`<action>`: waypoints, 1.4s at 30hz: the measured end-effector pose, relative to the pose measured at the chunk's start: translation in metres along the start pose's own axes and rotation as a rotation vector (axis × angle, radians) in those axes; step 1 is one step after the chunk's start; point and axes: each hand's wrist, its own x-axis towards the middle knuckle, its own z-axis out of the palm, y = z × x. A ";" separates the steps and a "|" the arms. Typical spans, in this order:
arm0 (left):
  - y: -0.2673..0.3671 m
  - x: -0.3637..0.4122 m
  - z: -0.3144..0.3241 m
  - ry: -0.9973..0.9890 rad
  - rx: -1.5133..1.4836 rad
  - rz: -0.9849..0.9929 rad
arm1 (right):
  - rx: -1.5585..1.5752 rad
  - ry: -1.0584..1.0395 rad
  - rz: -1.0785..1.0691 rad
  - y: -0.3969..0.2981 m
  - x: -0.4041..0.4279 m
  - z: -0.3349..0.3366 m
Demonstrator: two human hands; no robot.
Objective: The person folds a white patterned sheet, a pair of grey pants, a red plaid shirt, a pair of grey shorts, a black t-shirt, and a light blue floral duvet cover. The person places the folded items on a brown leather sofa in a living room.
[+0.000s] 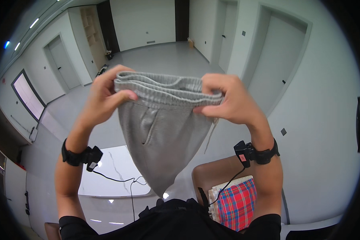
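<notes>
Grey drawstring trousers or shorts [165, 132] hang in front of me, held up by their ribbed elastic waistband. My left hand [108, 93] pinches the left end of the waistband, thumb on the near side. At the right end, my right hand [225, 94] grips the band with its thumb in front and its fingers over the top edge. The waistband is doubled in layers, and a pocket seam shows on the near face. A thin drawstring [210, 136] dangles below my right hand. The cloth narrows to a point near my body.
A white marble-patterned table [108, 177] stands at the lower left. A brown leather seat [208, 172] at the lower right bears a folded red-and-blue plaid cloth [238, 204] on other folded fabric. Cables [117, 179] run from both wrist devices. A white wall [315, 126] rises to my right.
</notes>
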 end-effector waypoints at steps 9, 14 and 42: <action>0.035 0.035 -0.006 0.148 -0.062 0.135 | 0.666 0.284 0.257 0.050 -0.048 0.107; 0.014 0.025 -0.037 0.208 -0.123 0.059 | 0.897 0.209 0.461 0.065 -0.065 0.112; -0.199 -0.234 0.178 0.070 -1.652 -0.662 | 1.636 0.441 0.758 0.088 -0.148 0.234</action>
